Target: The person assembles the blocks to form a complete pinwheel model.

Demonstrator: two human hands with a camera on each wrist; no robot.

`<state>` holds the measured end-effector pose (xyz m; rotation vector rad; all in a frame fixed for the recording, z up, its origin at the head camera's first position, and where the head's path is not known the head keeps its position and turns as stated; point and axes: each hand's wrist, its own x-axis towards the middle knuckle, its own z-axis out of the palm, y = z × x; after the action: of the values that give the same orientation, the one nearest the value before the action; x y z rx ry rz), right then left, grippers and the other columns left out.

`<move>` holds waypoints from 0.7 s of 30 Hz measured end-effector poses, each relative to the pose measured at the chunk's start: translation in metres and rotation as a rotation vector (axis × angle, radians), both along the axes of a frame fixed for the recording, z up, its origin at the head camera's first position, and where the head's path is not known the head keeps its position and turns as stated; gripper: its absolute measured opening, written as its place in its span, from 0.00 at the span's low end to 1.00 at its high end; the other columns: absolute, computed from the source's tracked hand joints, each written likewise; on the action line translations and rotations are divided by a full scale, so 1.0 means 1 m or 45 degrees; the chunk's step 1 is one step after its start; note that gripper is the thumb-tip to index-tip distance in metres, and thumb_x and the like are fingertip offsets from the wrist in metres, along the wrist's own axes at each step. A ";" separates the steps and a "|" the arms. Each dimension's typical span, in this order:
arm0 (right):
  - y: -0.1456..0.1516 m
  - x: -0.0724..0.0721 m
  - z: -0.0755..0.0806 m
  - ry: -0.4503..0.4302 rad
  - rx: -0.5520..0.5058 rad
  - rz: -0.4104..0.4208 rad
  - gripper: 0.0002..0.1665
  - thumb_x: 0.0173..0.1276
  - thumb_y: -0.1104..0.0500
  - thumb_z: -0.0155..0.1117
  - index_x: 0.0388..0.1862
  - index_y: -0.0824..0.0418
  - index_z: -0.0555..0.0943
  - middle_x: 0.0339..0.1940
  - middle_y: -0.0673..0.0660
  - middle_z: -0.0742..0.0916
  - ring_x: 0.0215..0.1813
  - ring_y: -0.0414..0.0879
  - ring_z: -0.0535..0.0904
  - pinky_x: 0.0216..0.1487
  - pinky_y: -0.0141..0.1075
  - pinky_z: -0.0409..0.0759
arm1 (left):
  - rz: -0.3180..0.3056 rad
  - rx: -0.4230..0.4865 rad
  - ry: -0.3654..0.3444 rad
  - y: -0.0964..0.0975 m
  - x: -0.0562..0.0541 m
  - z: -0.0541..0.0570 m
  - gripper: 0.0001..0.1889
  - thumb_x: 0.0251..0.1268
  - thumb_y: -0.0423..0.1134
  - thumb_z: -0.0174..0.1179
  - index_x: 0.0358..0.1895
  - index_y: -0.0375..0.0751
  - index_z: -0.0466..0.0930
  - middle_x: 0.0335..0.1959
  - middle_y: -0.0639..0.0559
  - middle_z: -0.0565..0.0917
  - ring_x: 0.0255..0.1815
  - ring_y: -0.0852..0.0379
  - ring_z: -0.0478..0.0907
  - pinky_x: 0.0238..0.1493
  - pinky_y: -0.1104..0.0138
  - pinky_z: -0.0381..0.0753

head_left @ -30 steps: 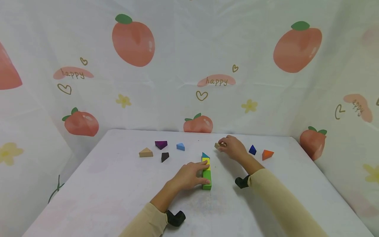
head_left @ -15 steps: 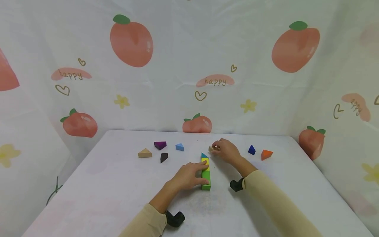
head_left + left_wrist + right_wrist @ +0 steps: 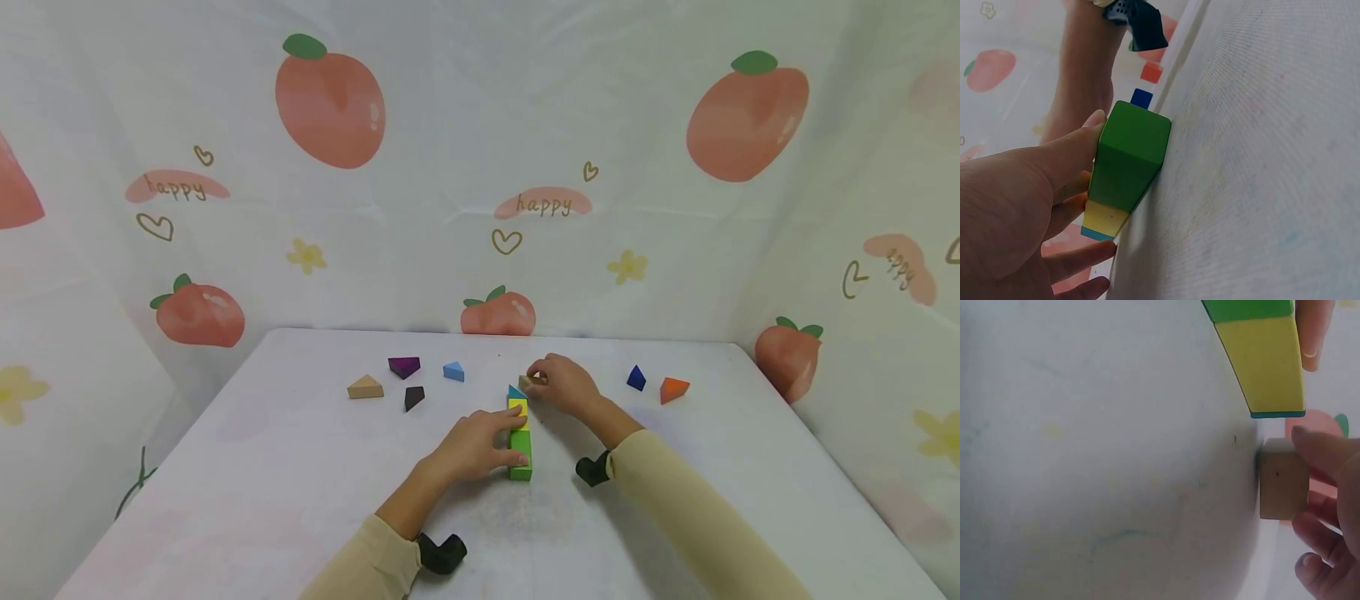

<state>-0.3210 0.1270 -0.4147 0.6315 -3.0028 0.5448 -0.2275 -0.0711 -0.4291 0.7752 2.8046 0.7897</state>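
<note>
A green block, a yellow block and a small blue triangular block lie end to end in a row at mid-table. My left hand rests along the left side of this row, thumb at the green block and a finger on the yellow one, fingers fairly straight. Just beyond the row's far end, my right hand pinches a plain wooden block between thumb and fingers. In the right wrist view a narrow gap shows between the wooden block and the blue tip.
Left of the row lie a wooden triangular block, a purple block, a black block and a light blue block. On the right are a dark blue block and an orange block. A patterned curtain hangs behind the table.
My right hand has brought the wooden block leftward and slightly nearer, up to the far end of the row. The left hand has stayed on the blocks.
</note>
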 end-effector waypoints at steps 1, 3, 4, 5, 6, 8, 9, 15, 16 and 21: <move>0.000 0.000 0.001 -0.015 -0.017 -0.001 0.18 0.62 0.50 0.72 0.47 0.57 0.85 0.36 0.52 0.81 0.38 0.46 0.75 0.43 0.39 0.79 | 0.001 0.000 0.000 0.000 0.000 0.000 0.33 0.59 0.58 0.66 0.68 0.54 0.73 0.70 0.61 0.68 0.67 0.49 0.68 0.62 0.50 0.68; 0.000 0.001 0.002 -0.049 -0.074 -0.009 0.18 0.62 0.49 0.71 0.47 0.58 0.85 0.36 0.52 0.82 0.38 0.47 0.75 0.41 0.39 0.78 | 0.003 0.001 -0.003 0.000 0.000 0.000 0.33 0.59 0.58 0.66 0.68 0.53 0.73 0.70 0.60 0.68 0.67 0.49 0.68 0.62 0.50 0.68; 0.001 0.002 0.003 -0.063 -0.107 -0.017 0.18 0.63 0.49 0.71 0.47 0.58 0.85 0.36 0.52 0.82 0.38 0.47 0.75 0.40 0.39 0.78 | 0.007 0.003 -0.009 0.000 0.001 0.001 0.33 0.59 0.58 0.66 0.68 0.54 0.73 0.70 0.61 0.68 0.67 0.49 0.68 0.63 0.50 0.68; 0.002 0.001 0.003 -0.077 -0.142 -0.025 0.18 0.64 0.50 0.70 0.48 0.58 0.85 0.36 0.52 0.82 0.38 0.47 0.75 0.38 0.39 0.78 | 0.009 0.006 -0.015 0.001 0.001 0.001 0.33 0.59 0.58 0.66 0.68 0.54 0.72 0.70 0.60 0.68 0.67 0.49 0.67 0.63 0.50 0.68; 0.003 0.001 0.002 -0.091 -0.176 -0.038 0.18 0.64 0.50 0.69 0.48 0.58 0.85 0.36 0.52 0.82 0.38 0.47 0.75 0.37 0.38 0.77 | 0.010 0.008 -0.016 0.001 0.001 0.001 0.33 0.59 0.57 0.66 0.68 0.54 0.73 0.70 0.60 0.68 0.67 0.49 0.67 0.63 0.50 0.68; 0.006 0.000 0.001 -0.115 -0.230 -0.068 0.17 0.65 0.50 0.68 0.48 0.58 0.85 0.36 0.52 0.82 0.38 0.48 0.74 0.36 0.37 0.77 | 0.015 0.007 -0.026 0.001 0.000 0.001 0.34 0.59 0.57 0.66 0.68 0.54 0.72 0.70 0.60 0.68 0.67 0.49 0.67 0.63 0.50 0.68; 0.007 -0.001 -0.001 -0.125 -0.246 -0.080 0.16 0.66 0.51 0.68 0.48 0.58 0.85 0.36 0.52 0.82 0.38 0.47 0.74 0.36 0.37 0.77 | 0.017 0.004 -0.031 0.001 0.000 0.001 0.34 0.59 0.57 0.66 0.69 0.55 0.72 0.71 0.60 0.68 0.68 0.49 0.67 0.63 0.50 0.68; 0.011 -0.005 -0.009 -0.182 -0.338 -0.075 0.11 0.67 0.54 0.66 0.46 0.57 0.86 0.36 0.51 0.83 0.40 0.48 0.75 0.39 0.37 0.78 | 0.015 -0.024 -0.016 0.001 -0.001 0.000 0.33 0.59 0.58 0.66 0.69 0.56 0.71 0.70 0.61 0.68 0.67 0.50 0.67 0.64 0.50 0.67; 0.011 -0.005 -0.011 -0.191 -0.356 -0.067 0.11 0.67 0.55 0.66 0.45 0.57 0.86 0.36 0.51 0.84 0.40 0.48 0.75 0.39 0.37 0.77 | 0.013 -0.025 -0.012 0.001 -0.001 0.000 0.33 0.59 0.58 0.66 0.69 0.56 0.72 0.70 0.61 0.68 0.67 0.50 0.67 0.64 0.50 0.67; 0.010 -0.003 -0.016 -0.189 -0.411 -0.032 0.10 0.67 0.55 0.66 0.45 0.56 0.86 0.37 0.49 0.85 0.41 0.47 0.76 0.41 0.38 0.77 | 0.001 -0.013 -0.004 0.000 -0.001 -0.001 0.34 0.59 0.57 0.66 0.69 0.55 0.72 0.70 0.61 0.68 0.67 0.50 0.67 0.64 0.50 0.67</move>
<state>-0.3238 0.1375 -0.4309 0.5508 -2.9465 1.0898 -0.2290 -0.0707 -0.4303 0.7701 2.8041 0.7756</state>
